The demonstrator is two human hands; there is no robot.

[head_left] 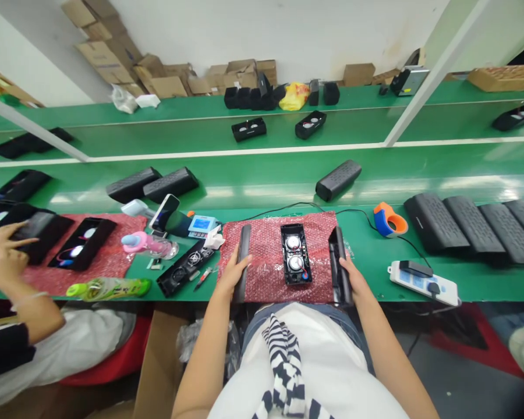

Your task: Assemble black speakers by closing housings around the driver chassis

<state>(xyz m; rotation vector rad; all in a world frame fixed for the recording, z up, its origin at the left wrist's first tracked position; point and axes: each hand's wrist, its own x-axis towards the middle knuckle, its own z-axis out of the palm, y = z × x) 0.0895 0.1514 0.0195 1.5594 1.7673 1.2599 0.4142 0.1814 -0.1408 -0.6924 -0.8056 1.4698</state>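
My left hand [232, 272] grips a long black speaker cover [243, 244], which stands edge-up at the left side of the red bubble wrap [266, 273]. On the right, my right hand [353, 280] is closed on a black speaker shell [337, 250], its hollow side partly showing. Between the two hands an open black speaker housing [287, 256] lies on the wrap, with two round silver drivers and thin red and blue wires inside. Neither held piece touches that housing. The fingers on the far side of each piece are partly hidden.
A co-worker's hands [9, 250] are at black housings on the left. Nearby lie a green bottle [109, 288], a pink bottle [152, 244] and a blue-screened device [201, 226]. At right are an orange-blue tape roll [389, 220], a power strip [423, 283] and several black speakers [436, 224].
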